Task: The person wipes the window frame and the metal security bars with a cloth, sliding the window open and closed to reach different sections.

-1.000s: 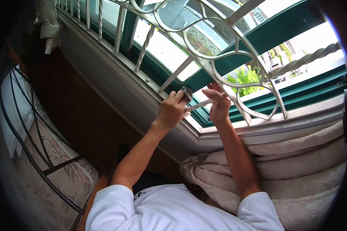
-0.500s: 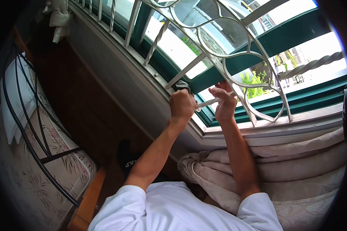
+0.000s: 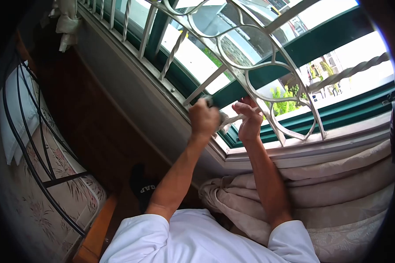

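Observation:
My left hand (image 3: 204, 117) is closed in a fist at the lower corner of the window and slightly blurred. A dark grey piece, apparently cloth, (image 3: 208, 101) shows at its knuckles, beside the green window frame (image 3: 226, 93). To its right, my right hand (image 3: 250, 125) is at the white metal grille (image 3: 246, 81). Its thumb and fingers curl about a twisted bar (image 3: 232, 120), with some fingertips behind the grille, close to the green frame. The grip's far side is hidden.
Bunched beige curtain (image 3: 324, 193) lies under the sill (image 3: 289, 149) on the right. A bed with a black metal frame (image 3: 30, 162) and a white pillow (image 3: 19, 114) stands on the left. My dark sock (image 3: 141, 186) shows on the brown floor (image 3: 92, 118).
My left hand has shifted a little, blurring, and the dark grey piece shows less. My right hand keeps its place on the bar. The whole view has moved slightly.

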`<state>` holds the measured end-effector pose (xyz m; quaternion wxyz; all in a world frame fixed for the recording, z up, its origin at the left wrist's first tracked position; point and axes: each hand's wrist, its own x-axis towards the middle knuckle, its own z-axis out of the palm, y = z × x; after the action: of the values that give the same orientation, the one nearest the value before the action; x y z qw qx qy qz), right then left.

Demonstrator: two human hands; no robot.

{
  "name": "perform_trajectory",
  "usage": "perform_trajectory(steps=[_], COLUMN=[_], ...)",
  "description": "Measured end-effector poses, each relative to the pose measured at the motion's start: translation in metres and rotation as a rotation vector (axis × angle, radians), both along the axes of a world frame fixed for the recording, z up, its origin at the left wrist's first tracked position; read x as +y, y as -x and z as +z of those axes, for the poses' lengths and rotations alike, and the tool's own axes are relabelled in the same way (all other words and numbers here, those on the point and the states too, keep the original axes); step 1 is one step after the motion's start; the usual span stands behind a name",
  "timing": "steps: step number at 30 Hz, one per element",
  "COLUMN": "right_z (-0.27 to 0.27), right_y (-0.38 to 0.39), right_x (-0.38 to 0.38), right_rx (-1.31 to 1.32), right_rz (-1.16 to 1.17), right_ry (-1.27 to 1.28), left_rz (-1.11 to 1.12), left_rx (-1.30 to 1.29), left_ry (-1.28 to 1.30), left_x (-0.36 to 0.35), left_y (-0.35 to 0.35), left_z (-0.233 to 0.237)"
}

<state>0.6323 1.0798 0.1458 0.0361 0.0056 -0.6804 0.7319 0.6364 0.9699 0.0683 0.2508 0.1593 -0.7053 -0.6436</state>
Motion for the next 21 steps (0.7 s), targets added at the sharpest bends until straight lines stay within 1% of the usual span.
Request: perform_trajectory(steps=[1,2,4,5,6,8,9,10,12,13,14,15,16,18,19,20,21], right_z=[-0.003,-0.002,-0.002,-0.004,-0.001,0.005,0.001,-0.002,0.000,0.003,0.004,0.002,0.002,-0.015,-0.027,-0.016,-0.004], right_y=[0.003,0.005,0.002,0.006,-0.003,-0.004,0.000,0.001,-0.002,-0.004,-0.006,-0.006,-0.006,0.002,0.003,-0.001,-0.007], right_x=[-0.003,-0.004,-0.003,0.000,-0.010,-0.010,-0.009,-0.006,-0.006,-0.005,-0.004,-0.006,-0.004,0.004,0.014,0.011,0.007], right_rx=[0.096,0.099,0.102,0.136,0.092,0.136,0.148,0.152,0.134,0.099,0.068,0.071,0.032,0.084,-0.008,-0.125,-0.238], right_rz=[-0.011,-0.021,0.031,0.109,-0.030,0.093,0.101,0.088,0.084,0.063,0.037,-0.010,0.037,0.044,0.071,0.080,0.114], right_ry=[-0.058,-0.054,-0.066,-0.075,0.007,-0.049,-0.051,-0.081,-0.029,-0.058,-0.082,-0.058,-0.021,-0.089,-0.225,-0.438,-0.656], left_rz=[-0.023,-0.044,-0.087,-0.107,-0.094,-0.105,-0.136,-0.143,-0.228,-0.169,-0.181,-0.130,-0.085,-0.208,-0.272,-0.328,-0.290], left_rx=[-0.014,-0.027,-0.068,-0.100,-0.091,0.083,0.178,0.172,0.205,0.313,0.336,0.316,0.300,0.203,0.186,0.177,0.209], left_ry=[0.017,0.033,0.038,0.042,0.045,-0.003,-0.006,-0.004,0.047,0.090,0.102,0.114,0.125,0.134,0.139,0.149,0.159], left_x=[-0.002,-0.001,0.000,-0.001,-0.004,-0.004,-0.006,-0.009,-0.016,-0.017,-0.017,-0.018,-0.019,-0.029,-0.035,-0.041,-0.045], left_y=[-0.001,-0.001,-0.001,0.003,0.006,-0.006,-0.008,-0.011,-0.014,-0.016,-0.019,-0.025,-0.032,-0.041,-0.046,-0.050,-0.055], left_z=[-0.009,-0.015,-0.005,0.001,0.008,0.011,0.013,0.014,0.020,0.020,0.021,0.026,0.030,0.040,0.044,0.048,0.047])
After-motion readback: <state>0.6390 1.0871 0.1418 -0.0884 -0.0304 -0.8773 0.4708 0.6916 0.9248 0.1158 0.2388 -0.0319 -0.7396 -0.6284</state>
